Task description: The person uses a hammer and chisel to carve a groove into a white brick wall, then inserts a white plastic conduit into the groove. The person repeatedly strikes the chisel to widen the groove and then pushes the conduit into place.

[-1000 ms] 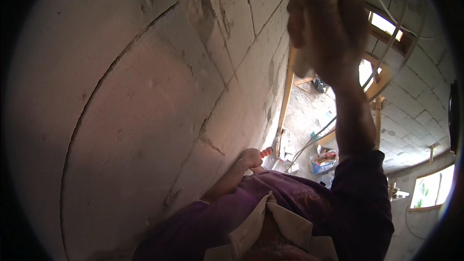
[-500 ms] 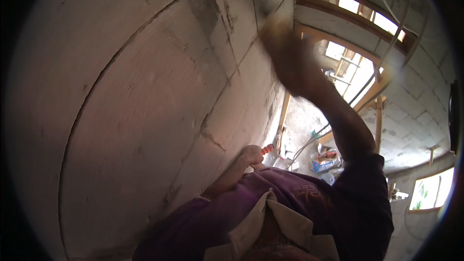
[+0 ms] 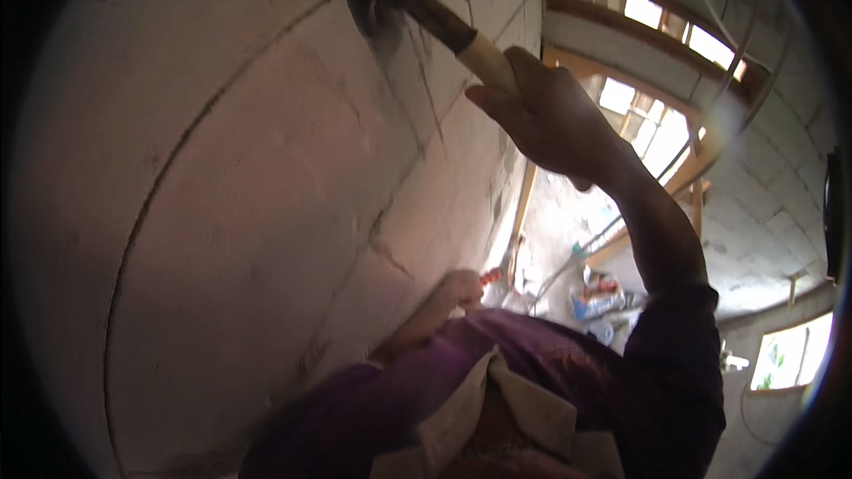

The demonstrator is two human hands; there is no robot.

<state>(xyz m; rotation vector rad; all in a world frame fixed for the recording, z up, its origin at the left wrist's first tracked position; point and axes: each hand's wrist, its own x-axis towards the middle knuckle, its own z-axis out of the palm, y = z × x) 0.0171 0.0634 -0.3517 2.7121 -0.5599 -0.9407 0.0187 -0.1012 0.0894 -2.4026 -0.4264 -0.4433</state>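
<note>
Holds in the right hand (image 3: pixel 564 122) a hammer (image 3: pixel 437 19), closed round its pale handle, with the dark head up by the block wall (image 3: pixel 248 213), close to the top edge of view. Grasps in the left hand (image 3: pixel 461 287), low beside the wall and in front of the purple shirt (image 3: pixel 541 350), a red object (image 3: pixel 491 278), poking out of the fist. Seems, judging by the hammer's position, to be at the step of striking the wall; likely calls for a firm grip and careful aim. Cannot make out, through blur and shadow, any contact or gap between hammer and wall. Cannot identify the red object, mostly hidden inside the fist and smeared by glare.
</note>
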